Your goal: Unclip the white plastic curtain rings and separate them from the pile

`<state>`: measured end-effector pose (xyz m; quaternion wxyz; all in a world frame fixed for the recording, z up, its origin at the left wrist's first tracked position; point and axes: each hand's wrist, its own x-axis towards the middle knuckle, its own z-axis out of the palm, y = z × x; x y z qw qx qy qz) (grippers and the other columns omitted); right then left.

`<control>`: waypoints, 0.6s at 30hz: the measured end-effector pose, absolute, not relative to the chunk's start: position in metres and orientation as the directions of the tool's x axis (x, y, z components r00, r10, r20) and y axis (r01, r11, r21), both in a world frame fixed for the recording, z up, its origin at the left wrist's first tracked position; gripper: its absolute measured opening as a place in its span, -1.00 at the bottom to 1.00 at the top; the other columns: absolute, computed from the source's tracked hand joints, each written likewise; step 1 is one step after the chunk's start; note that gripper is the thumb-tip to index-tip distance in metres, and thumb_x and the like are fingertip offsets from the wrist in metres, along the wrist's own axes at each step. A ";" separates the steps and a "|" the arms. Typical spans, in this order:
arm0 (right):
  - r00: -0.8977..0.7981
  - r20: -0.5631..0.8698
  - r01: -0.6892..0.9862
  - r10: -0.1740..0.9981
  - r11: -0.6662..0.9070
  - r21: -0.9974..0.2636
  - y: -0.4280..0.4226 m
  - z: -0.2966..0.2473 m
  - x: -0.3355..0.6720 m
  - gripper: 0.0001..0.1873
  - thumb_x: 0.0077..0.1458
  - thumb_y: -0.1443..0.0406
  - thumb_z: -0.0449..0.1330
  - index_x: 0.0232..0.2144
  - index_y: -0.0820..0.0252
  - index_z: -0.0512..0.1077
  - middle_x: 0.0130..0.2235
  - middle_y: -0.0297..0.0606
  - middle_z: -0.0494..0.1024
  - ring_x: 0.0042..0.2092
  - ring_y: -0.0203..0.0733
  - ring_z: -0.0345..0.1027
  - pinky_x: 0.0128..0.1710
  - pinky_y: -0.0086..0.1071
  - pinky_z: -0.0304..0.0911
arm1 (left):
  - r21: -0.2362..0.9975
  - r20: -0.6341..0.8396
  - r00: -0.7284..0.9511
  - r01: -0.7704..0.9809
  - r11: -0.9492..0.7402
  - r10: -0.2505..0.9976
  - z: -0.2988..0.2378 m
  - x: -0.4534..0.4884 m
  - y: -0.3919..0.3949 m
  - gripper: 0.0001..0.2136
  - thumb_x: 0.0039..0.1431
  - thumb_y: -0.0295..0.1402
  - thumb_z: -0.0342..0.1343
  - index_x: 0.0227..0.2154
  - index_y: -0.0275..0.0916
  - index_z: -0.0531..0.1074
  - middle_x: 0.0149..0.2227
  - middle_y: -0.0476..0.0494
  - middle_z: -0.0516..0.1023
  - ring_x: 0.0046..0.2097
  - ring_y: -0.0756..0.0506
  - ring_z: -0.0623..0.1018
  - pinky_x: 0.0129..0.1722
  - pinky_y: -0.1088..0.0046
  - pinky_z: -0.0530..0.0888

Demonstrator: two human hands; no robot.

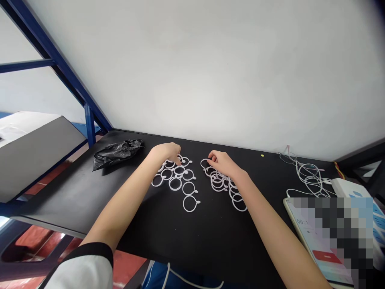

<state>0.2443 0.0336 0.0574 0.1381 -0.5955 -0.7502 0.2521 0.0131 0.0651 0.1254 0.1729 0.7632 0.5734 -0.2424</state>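
White curtain rings, each with a small eyelet, lie in two groups on the black table. My left hand is over the far end of the left group, its fingers pinched at a ring partly hidden by them. Across a narrow gap, my right hand reaches over the right group, where the rings overlap in a loose pile. Thumb and fingers of that hand close on the edge of a ring at the pile's far left. My right hand and forearm cover part of this pile.
A crumpled black plastic bag rests at the back left. On the right are a tangled white cable, a tablet or phone with a partly blurred screen, and a white power strip. A pale wall rises behind the table.
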 end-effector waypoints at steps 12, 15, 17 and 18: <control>-0.241 -0.065 0.746 0.968 0.141 -0.651 0.035 0.061 0.243 -0.90 0.14 0.36 0.14 -0.42 0.19 0.42 -0.37 -0.21 0.55 -0.36 -0.20 0.39 -0.35 -0.36 0.25 | 0.048 -0.459 0.271 0.958 -0.281 0.846 0.137 0.011 0.056 -0.47 0.15 -0.09 0.17 0.13 -0.23 0.33 0.13 -0.34 0.47 -0.03 -0.25 0.58 -0.22 0.37 0.48; -0.268 -0.028 0.678 0.963 0.168 -0.716 0.032 0.077 0.241 -0.88 0.18 0.27 0.15 -0.37 0.19 0.44 -0.38 -0.24 0.54 -0.35 -0.22 0.40 -0.33 -0.35 0.29 | 0.172 -0.274 0.445 0.895 -0.412 0.852 0.143 0.010 0.050 -0.51 0.19 -0.11 0.16 0.11 -0.23 0.30 0.05 -0.28 0.51 -0.05 -0.20 0.56 -0.19 0.38 0.45; -0.310 -0.003 0.592 0.951 0.191 -0.783 0.025 0.096 0.239 -0.80 0.21 0.17 0.15 -0.32 0.18 0.45 -0.40 -0.29 0.53 -0.37 -0.25 0.40 -0.31 -0.36 0.32 | 0.268 -0.058 0.583 0.791 -0.550 0.810 0.151 0.013 0.040 -0.56 0.20 -0.15 0.19 0.07 -0.24 0.32 -0.02 -0.23 0.52 -0.07 -0.19 0.55 -0.18 0.38 0.45; -0.329 0.032 0.461 0.944 0.190 -0.867 0.020 0.107 0.237 -0.76 0.18 0.13 0.19 -0.32 0.19 0.46 -0.41 -0.30 0.52 -0.38 -0.26 0.39 -0.31 -0.34 0.33 | 0.302 0.048 0.631 0.729 -0.614 0.774 0.156 0.015 0.033 -0.59 0.21 -0.17 0.18 0.05 -0.22 0.32 -0.02 -0.22 0.51 -0.07 -0.17 0.55 -0.18 0.38 0.45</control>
